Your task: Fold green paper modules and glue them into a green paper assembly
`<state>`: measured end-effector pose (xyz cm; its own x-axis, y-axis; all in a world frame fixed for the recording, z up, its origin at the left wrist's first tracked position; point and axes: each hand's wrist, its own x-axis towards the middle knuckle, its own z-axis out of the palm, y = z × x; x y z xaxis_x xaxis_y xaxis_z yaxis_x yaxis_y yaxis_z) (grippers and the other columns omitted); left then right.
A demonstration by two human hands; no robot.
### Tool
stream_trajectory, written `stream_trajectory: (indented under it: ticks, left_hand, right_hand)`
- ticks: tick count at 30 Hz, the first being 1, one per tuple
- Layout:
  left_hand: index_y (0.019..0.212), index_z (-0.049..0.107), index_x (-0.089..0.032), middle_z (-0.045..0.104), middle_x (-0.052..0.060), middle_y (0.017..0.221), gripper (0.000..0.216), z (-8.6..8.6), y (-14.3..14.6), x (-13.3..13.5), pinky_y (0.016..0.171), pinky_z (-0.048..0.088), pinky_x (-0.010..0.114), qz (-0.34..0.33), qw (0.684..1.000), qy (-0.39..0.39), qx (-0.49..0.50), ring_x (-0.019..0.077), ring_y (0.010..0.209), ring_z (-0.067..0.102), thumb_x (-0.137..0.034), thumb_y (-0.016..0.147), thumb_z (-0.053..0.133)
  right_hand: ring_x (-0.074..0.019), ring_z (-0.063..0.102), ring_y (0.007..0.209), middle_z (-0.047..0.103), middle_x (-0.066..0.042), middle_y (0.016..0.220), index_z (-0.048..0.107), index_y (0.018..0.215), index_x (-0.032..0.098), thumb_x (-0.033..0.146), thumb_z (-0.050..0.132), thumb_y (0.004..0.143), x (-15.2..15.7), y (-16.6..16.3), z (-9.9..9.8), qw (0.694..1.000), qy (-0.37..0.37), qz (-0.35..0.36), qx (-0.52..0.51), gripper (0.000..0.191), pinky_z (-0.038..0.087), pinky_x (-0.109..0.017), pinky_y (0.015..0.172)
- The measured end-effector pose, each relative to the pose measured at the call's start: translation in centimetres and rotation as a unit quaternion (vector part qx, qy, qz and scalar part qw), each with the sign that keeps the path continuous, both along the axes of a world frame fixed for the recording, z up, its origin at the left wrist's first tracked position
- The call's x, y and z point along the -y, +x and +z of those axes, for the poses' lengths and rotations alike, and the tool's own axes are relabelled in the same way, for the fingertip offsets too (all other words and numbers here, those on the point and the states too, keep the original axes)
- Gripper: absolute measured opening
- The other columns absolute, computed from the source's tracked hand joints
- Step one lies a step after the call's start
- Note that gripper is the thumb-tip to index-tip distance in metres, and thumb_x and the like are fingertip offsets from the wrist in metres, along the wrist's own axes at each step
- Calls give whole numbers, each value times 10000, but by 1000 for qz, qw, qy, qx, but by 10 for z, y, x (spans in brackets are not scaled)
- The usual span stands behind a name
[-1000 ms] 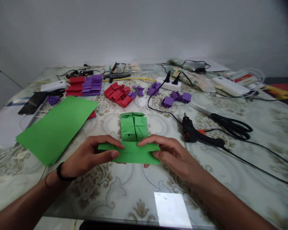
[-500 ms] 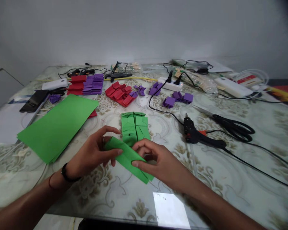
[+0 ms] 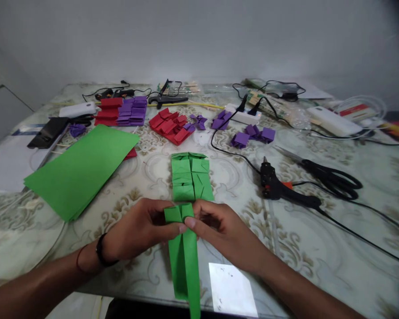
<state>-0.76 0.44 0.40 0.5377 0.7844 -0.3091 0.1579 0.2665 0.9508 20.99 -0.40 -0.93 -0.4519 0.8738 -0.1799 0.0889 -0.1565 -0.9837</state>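
Observation:
Between both hands I hold a long strip of folded green paper point(image 3: 192, 257), its near end hanging toward the table's front edge. My left hand point(image 3: 144, 228) grips its left side near the top, thumb on the front face. On the right side, my right hand point(image 3: 222, 230) pinches it, the thumb close to the other thumb. A crosswise fold shows at the paper's top end. Just beyond lie folded green paper pieces point(image 3: 192, 177) in rows. To the left is a stack of green paper sheets point(image 3: 83, 170).
A hot glue gun point(image 3: 282, 188) and black-handled scissors point(image 3: 329, 177) lie at the right. Folded red pieces point(image 3: 169, 126) and purple pieces point(image 3: 240, 140) sit farther back. A power strip point(image 3: 244, 116) with plugged cables stands behind; a dark phone point(image 3: 48, 133) is at left.
The green paper has turned from slanting to pointing lengthwise toward me, and its far end now shows a fold. Both hands have come together at that end, thumbs nearly meeting.

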Motion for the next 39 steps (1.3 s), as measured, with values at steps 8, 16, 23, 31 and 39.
stream_trajectory:
  ticks: [8, 16, 23, 31, 39]
  left_hand:
    - [969, 829, -155, 779, 20, 835, 230, -3, 0, -3, 735, 516, 246, -14, 999, -33, 34, 160, 772, 669, -378, 911, 816]
    - [998, 861, -143, 807, 49, 870, 329, -3, -2, -3, 730, 525, 266, -30, 999, 16, -1, 185, 787, 678, -430, 1007, 699]
    - [1064, 871, -196, 837, 27, 936, 291, -2, 0, -4, 841, 552, 261, -25, 998, 55, 19, 185, 881, 726, -417, 1041, 683]
    - [1070, 882, -218, 847, 16, 953, 244, 2, 0, -3, 833, 549, 228, -53, 997, 45, 22, 169, 887, 737, -335, 1058, 668]
    - [985, 869, -186, 783, -8, 822, 214, -1, 1, -3, 780, 532, 222, -52, 998, 22, 3, 147, 783, 679, -332, 1002, 714]
  right_hand:
    - [-122, 591, 634, 557, 47, 684, 584, 741, 195, 610, 842, 870, -2, 1, -3, 998, -46, -6, -34, 506, 445, -255, 609]
    - [-118, 590, 605, 537, 57, 658, 533, 733, 208, 702, 810, 847, -3, 2, -4, 998, -58, -13, -31, 578, 450, -255, 584]
    - [-125, 601, 600, 557, 52, 623, 519, 727, 214, 647, 807, 874, -2, 2, -7, 998, -57, 2, -19, 540, 441, -252, 576]
    - [-106, 602, 600, 556, 52, 678, 607, 772, 192, 665, 806, 879, -2, 2, -2, 997, -55, -10, -50, 524, 507, -238, 574]
    - [-105, 585, 569, 536, 63, 630, 544, 713, 208, 657, 830, 857, 0, 1, -2, 997, -56, -27, -41, 551, 513, -235, 551]
